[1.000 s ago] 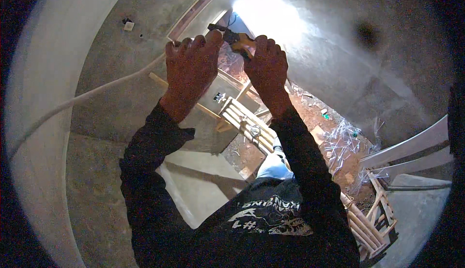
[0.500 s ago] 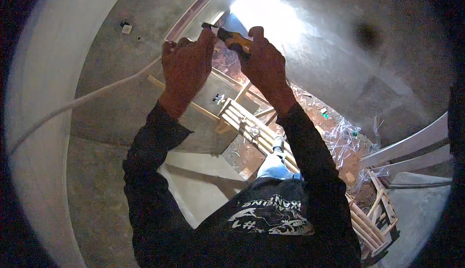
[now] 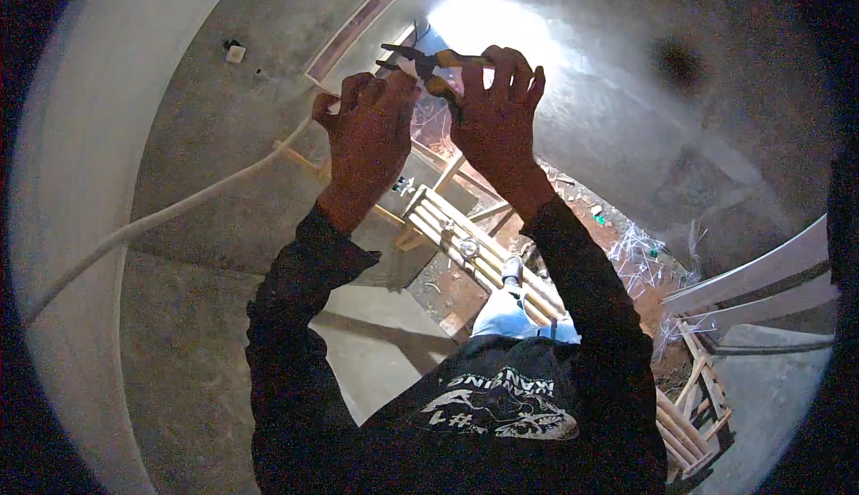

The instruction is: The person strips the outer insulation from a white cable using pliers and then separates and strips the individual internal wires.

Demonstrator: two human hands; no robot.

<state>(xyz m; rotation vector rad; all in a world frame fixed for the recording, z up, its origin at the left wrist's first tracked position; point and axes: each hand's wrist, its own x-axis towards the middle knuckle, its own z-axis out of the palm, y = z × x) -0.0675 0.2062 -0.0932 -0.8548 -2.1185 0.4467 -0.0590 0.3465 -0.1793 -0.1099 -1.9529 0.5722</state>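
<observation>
A pair of pliers [image 3: 428, 61] with dark jaws and yellow-orange handles is in my right hand [image 3: 497, 101]. The handles are spread apart and the jaws gape to the left. Beside the jaws, my left hand [image 3: 369, 132] is closed, fingers curled. A long pale cable [image 3: 201, 191] comes up from the lower left and meets this hand; its passage through the fingers is hidden. Something small and whitish shows at the left fingertips, next to the plier jaws, too small to make out.
Below is a wooden bar platform [image 3: 474, 244] with a leg in light-blue trousers. White strips [image 3: 640, 253] litter the reddish floor. More wooden framing [image 3: 689, 423] stands lower right. A grey wall carries a white square fitting [image 3: 235, 53] and a recessed frame [image 3: 353, 29]; bright light enters above.
The plier handles and jaws have opened, and my right fingers have spread. My left hand has shifted right and slightly down, the pale cable moving with it.
</observation>
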